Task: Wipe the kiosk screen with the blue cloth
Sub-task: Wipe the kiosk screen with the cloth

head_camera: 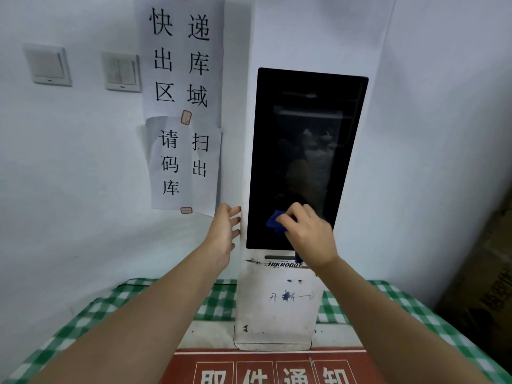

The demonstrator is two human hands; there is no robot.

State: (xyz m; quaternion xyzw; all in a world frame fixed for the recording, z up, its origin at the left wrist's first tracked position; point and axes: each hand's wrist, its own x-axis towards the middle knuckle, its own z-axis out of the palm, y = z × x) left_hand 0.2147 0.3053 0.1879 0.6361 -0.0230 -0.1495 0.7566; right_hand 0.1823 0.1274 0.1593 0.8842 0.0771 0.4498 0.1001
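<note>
A tall white kiosk [277, 309] stands upright on the table, with a dark, switched-off screen [304, 139] in its upper half. My right hand [310, 236] presses a crumpled blue cloth [274, 221] against the lower part of the screen; most of the cloth is hidden under my fingers. My left hand [224, 231] rests with spread fingers against the kiosk's left edge, level with the bottom of the screen, and holds nothing.
The kiosk stands on a table with a green-and-white checked cloth [83, 328]. A red notice board [266, 367] lies in front of it. Paper signs [182, 106] and two light switches [47, 65] hang on the wall at left. A cardboard box [487, 273] stands at right.
</note>
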